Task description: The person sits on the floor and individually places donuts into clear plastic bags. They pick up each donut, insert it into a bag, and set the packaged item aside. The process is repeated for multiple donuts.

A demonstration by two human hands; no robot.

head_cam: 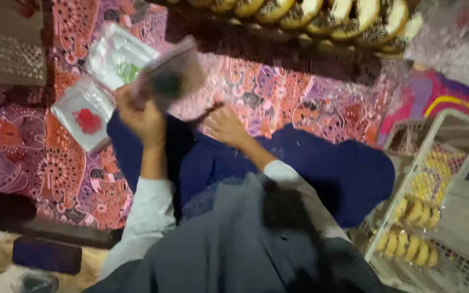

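A view from above of a person seated on a patterned pink and red cloth [278, 97], legs covered in dark blue fabric [321, 168], wearing a grey top with pale sleeves.

The left hand [139, 111], left of centre in the frame, is raised and closed around the lower edge of a clear plastic bag [172, 73]. The bag is blurred and tilts up toward the upper middle of the frame, with something dark inside it that cannot be made out.

The right hand [225, 126], near the centre, rests low just above the blue fabric at the edge of the cloth. Its fingers are blurred, so whether it is open or closed cannot be told; nothing shows in it.

Two more clear plastic bags lie flat on the cloth in the upper left: one with a green mark [120, 57], just behind the held bag, and one with a red mark [85, 119], just left of the left hand.

Along the top edge runs a row of round browned pastries [321, 13]. At the lower right stands a white plastic crate [462, 217] holding packs of small yellow pastries [416, 211].
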